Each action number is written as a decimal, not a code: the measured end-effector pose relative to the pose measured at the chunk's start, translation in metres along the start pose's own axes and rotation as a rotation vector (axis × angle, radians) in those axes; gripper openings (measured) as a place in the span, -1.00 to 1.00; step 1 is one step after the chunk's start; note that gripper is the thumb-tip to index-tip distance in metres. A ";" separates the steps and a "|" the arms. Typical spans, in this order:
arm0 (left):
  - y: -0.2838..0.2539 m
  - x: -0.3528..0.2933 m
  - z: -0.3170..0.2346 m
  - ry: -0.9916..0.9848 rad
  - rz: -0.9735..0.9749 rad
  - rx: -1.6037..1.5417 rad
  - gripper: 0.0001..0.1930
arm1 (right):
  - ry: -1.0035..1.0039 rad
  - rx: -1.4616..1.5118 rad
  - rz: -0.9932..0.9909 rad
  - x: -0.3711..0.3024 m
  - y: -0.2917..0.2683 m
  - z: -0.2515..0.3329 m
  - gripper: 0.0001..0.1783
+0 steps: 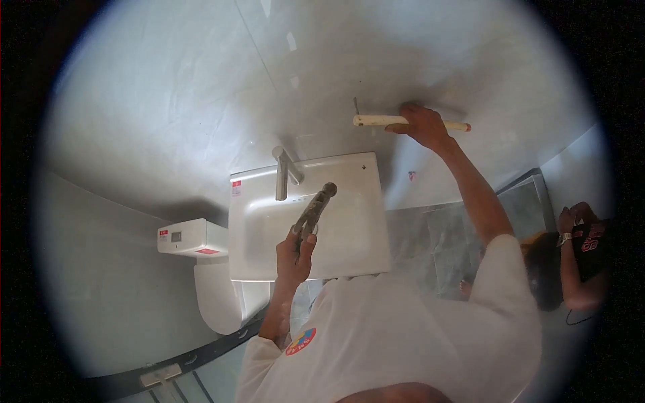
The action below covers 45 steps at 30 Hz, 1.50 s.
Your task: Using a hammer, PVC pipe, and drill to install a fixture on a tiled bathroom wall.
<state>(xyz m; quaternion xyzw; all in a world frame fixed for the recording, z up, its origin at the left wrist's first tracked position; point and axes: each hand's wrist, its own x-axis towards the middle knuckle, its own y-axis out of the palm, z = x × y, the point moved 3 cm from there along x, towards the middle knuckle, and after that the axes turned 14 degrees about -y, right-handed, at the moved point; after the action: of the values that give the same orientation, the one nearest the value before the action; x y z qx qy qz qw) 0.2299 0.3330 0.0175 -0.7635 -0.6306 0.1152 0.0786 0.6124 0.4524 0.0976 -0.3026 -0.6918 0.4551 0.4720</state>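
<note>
White ceramic washbasin (349, 235) mounted against a pale tiled wall (168, 101), its bowl holding nothing that can be seen; a metal tap (285, 171) stands at its rear rim. The left hand (295, 252), grip closed around the handles, holds a pair of pliers (314, 209) over the basin; the tool's long axis runs from lower left to upper right in the head view, with the jaws pointing up toward the wall, just right of the tap. The right hand (422, 124), arm stretched up, is clamped on the middle of a cream-coloured bar (376, 121) pressed flat against the wall above the basin; the bar lies nearly horizontal, its ends projecting left and right of the fingers. It is possibly a towel rail, though the fisheye rim blurs the detail. Left of the basin stand a white toilet (215, 295) and its cistern (191, 238). A second person (581, 258) sits low at the right edge.
</note>
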 end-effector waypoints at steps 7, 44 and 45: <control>-0.012 0.034 -0.043 0.484 0.031 0.324 -0.72 | -0.029 0.061 -0.071 -0.004 -0.002 0.000 -0.34; 0.013 0.103 -0.094 1.372 0.019 0.775 -0.49 | 0.105 0.094 0.192 -0.007 -0.007 0.010 -0.36; 0.011 0.109 -0.096 1.332 0.035 0.848 -0.49 | 0.107 0.096 0.184 -0.007 -0.008 0.011 -0.36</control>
<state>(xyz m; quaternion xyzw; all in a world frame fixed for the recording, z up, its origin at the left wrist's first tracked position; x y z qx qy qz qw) 0.2857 0.4406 0.0983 -0.5864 -0.3411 -0.1344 0.7223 0.6051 0.4398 0.1008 -0.3656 -0.6123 0.5125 0.4783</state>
